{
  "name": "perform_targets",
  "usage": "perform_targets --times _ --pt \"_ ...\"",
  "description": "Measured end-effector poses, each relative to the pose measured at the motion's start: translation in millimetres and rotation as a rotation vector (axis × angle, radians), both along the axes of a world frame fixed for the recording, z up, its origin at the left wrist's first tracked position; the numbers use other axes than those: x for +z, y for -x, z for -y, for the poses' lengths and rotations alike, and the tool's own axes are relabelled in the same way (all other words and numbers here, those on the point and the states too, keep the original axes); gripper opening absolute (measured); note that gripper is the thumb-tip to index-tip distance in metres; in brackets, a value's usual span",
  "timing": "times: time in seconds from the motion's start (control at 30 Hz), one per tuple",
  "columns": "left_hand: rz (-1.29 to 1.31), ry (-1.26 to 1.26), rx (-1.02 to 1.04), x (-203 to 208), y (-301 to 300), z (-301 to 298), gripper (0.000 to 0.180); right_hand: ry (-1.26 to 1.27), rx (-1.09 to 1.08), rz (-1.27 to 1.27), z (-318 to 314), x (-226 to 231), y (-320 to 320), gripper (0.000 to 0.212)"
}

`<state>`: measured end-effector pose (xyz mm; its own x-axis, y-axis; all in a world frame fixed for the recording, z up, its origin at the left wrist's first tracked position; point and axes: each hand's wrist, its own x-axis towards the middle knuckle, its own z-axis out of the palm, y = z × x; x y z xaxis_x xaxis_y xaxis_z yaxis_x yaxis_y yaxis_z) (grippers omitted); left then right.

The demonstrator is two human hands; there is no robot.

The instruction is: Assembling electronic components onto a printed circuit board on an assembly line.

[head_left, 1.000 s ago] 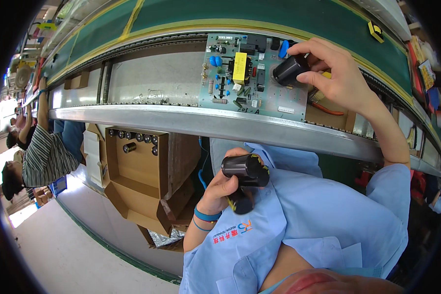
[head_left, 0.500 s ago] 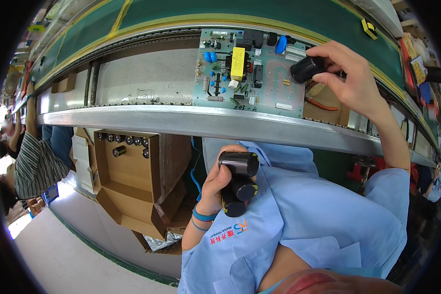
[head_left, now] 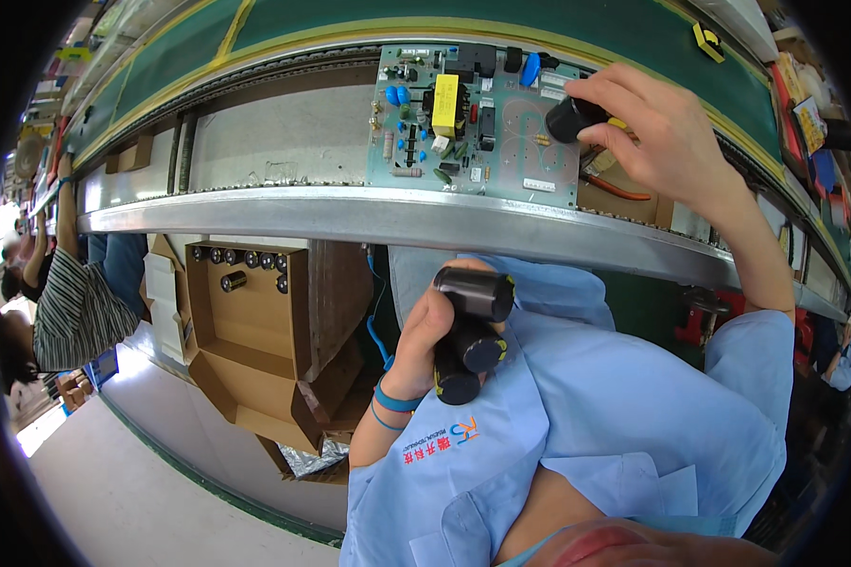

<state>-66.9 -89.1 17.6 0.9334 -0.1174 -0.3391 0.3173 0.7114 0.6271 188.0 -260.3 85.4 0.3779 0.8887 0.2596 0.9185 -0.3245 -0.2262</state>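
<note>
A green circuit board (head_left: 511, 168), fitted with a yellow transformer (head_left: 444, 106) and many small parts, lies across the rails of a conveyor. Over its right part, at the printed circles, my right hand (head_left: 648, 132) grips a black cylindrical capacitor (head_left: 569, 120) between thumb and fingers. The capacitor is tilted, and whether its lower end touches the board I cannot tell. In front of my chest, my left hand (head_left: 425, 326) is closed around several capacitors (head_left: 476, 293), stacked with their ends pointing right. My left fingers are mostly hidden behind them.
Below the metal rail (head_left: 350, 215) at left stands an open cardboard box (head_left: 246, 326) with several black capacitors. Orange-handled pliers (head_left: 619, 188) lie beside the board. Beyond runs a green belt (head_left: 350, 21), with a yellow-black part (head_left: 708, 43) at right. Another person (head_left: 80, 317) works at far left.
My right hand and its capacitor have shifted slightly left, and the capacitor stands more upright. The board appears a little higher and further left in view. The left hand keeps its hold.
</note>
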Motion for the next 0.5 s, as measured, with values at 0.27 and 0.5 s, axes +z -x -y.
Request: perform_targets --times 0.27,0.5 --pt "-0.101 0.08 -0.029 23 -31 17 0.078 -0.113 0.264 -0.005 -3 20 51 0.039" --pt "-0.029 0.171 -0.212 24 -36 19 0.062 -0.089 0.334 -0.411 -4 12 47 0.031"
